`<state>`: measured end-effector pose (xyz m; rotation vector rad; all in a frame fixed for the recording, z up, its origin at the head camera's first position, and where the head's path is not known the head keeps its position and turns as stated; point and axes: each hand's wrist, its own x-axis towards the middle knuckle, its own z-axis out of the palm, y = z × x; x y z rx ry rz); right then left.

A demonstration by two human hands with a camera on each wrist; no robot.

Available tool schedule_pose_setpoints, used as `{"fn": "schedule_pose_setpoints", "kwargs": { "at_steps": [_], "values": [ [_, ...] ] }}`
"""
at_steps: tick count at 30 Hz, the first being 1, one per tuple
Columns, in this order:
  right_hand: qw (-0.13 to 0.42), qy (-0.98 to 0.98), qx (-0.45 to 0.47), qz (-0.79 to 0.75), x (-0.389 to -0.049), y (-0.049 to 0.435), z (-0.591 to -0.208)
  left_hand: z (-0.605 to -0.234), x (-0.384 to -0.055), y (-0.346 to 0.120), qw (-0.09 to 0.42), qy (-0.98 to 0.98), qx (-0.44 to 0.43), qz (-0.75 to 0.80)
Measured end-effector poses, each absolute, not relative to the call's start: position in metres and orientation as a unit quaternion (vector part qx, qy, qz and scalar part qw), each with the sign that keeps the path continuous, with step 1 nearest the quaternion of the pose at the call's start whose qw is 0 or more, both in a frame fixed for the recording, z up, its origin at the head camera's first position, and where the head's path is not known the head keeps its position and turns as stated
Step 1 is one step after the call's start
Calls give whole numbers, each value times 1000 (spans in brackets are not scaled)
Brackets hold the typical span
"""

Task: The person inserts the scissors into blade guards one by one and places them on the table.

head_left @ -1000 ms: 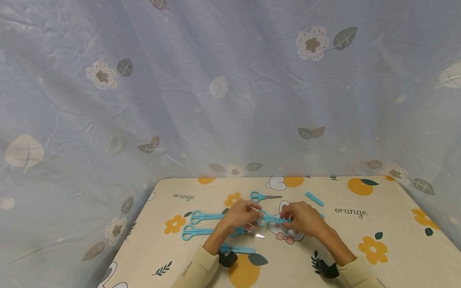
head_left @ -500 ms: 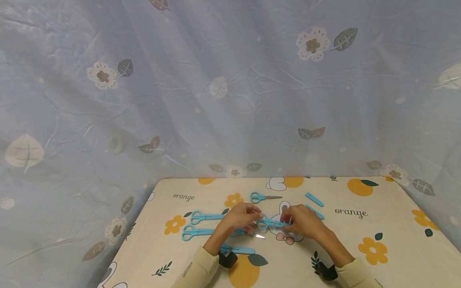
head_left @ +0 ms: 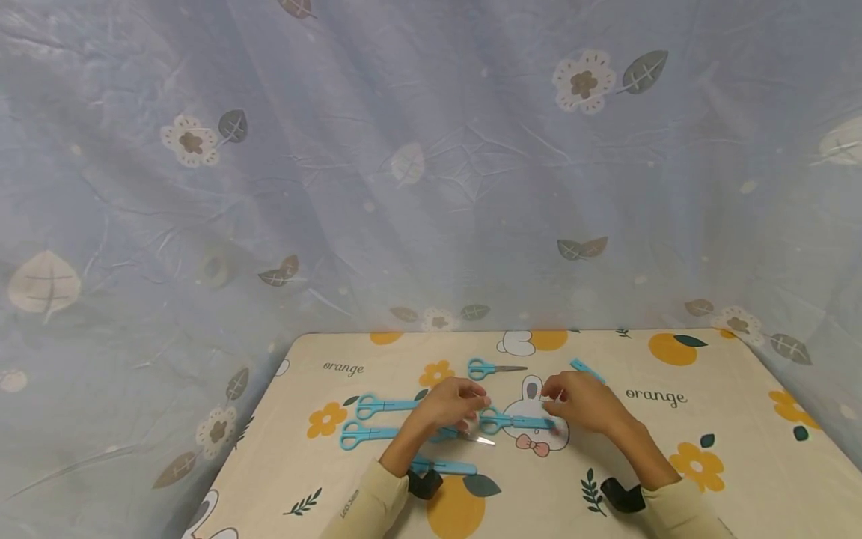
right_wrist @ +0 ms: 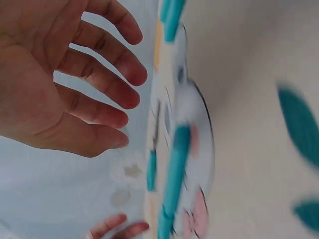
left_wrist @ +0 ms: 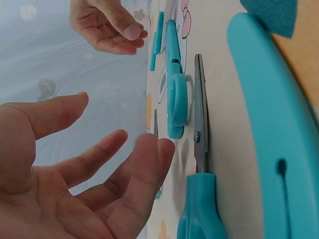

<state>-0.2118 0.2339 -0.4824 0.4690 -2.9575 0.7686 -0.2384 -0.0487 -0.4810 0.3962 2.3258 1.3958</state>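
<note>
A pair of light-blue scissors [head_left: 494,421] with its blade cover [head_left: 534,423] on lies on the printed cloth between my hands. My left hand [head_left: 453,404] hovers just left of its handles, fingers loosely spread and holding nothing, as the left wrist view confirms. To the right, my right hand [head_left: 584,403] is raised past the covered tip, its fingers [right_wrist: 107,62] apart and bare in the right wrist view. Under the left hand lies an uncovered pair of scissors [left_wrist: 199,124], partly hidden in the head view. Another uncovered pair [head_left: 494,368] rests farther back.
Two covered scissors [head_left: 367,434] lie at left, partly behind the left forearm, with another covered pair [head_left: 454,469] nearer the front. Loose blade covers [right_wrist: 172,20] lie by the right hand, one [head_left: 584,368] visible behind it. A patterned curtain [head_left: 431,187] hangs behind the table.
Earlier, my left hand held the scissors' handles while my right pinched the cover. The covered scissors are now let go on the cloth, and my right hand has moved away rightward.
</note>
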Motion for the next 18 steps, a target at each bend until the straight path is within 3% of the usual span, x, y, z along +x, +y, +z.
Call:
{"fn": "schedule_pose_setpoints", "kwargs": {
  "at_steps": [18],
  "values": [
    [43, -954, 126, 269, -213, 290, -490, -475, -247, -64, 149, 855, 201, 455]
  ]
}}
